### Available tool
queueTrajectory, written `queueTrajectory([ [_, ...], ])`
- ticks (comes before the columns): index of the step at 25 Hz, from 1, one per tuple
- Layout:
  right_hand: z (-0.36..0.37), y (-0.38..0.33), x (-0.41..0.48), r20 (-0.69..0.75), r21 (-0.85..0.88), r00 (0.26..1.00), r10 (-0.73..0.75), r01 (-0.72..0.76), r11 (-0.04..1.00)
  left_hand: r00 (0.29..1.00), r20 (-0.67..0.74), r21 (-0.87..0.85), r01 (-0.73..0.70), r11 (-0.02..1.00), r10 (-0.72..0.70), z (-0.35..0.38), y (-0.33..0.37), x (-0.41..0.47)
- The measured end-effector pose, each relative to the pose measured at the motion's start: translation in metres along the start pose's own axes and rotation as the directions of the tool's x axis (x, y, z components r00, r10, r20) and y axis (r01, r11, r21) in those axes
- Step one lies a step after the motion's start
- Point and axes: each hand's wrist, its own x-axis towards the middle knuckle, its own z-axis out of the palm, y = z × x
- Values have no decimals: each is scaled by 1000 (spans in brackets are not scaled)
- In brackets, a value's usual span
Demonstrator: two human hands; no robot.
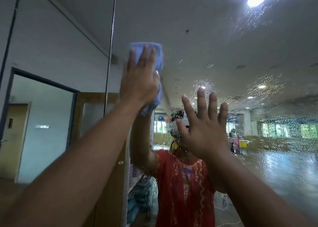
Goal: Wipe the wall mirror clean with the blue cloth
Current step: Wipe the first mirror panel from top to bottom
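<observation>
We press the blue cloth (159,63) against the wall mirror (223,46) with our left hand (139,82). The fingers lie straight up over it and the thumb is tucked round its right side, so the hand is grasping the cloth. The bunched cloth runs up and down, its top showing above our fingertips and its tail hanging below the wrist. It sits high on the glass, just beside the mirror's left edge (110,63). Our right hand (204,133) is released, fingers spread and pointing up, lower and to the right; we cannot tell whether it touches the glass. Water droplets (266,92) speckle the wide stretch of mirror to the right. A doorway (43,123) stands left of the mirror.
</observation>
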Motion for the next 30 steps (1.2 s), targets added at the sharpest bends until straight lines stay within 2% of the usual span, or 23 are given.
queueTrajectory([
  [3,-4,0,1,30,9,1000,5,-5,1000,987,27,21,-157,987,156,10,21,-88],
  [5,-5,1,-1,70,4,998,-2,1,1000,959,63,60,-279,958,276,10,3,-131],
  [7,-6,3,-6,82,-6,996,-19,19,1000,943,94,79,-326,942,319,5,-29,-145],
  [10,-2,6,-9,66,-21,997,-36,37,999,985,79,30,-159,987,156,-4,-66,-113],
  [13,2,5,-8,23,-31,999,-34,35,999,999,12,4,32,999,-32,-12,-70,-37],
  [16,4,5,-7,23,-48,999,-23,24,999,998,-2,1,71,998,-71,-10,-32,1],
  [18,2,6,-8,44,-45,999,-18,20,999,1000,4,-5,13,1000,-13,0,-4,-24],
  [21,-2,6,-7,80,-37,997,-14,17,999,985,82,35,-154,987,151,8,8,-106],
  [24,-8,5,-6,131,-26,991,-15,19,999,893,136,65,-441,895,430,1,-31,-167],
  [25,-11,5,-6,150,-26,988,-19,23,999,856,139,91,-512,854,498,-3,-51,-170],
  [26,-13,4,-6,170,-28,985,-22,27,999,851,143,117,-521,846,505,-7,-71,-165],
  [27,-15,3,-7,188,-30,982,-24,30,999,884,144,118,-461,879,444,-11,-87,-152],
  [29,-17,2,-7,212,-38,977,-20,29,999,972,109,81,-219,972,210,-17,-102,-111],
  [30,-18,1,-6,223,-41,975,-19,29,999,990,84,72,-118,990,111,-19,-100,-86],
])
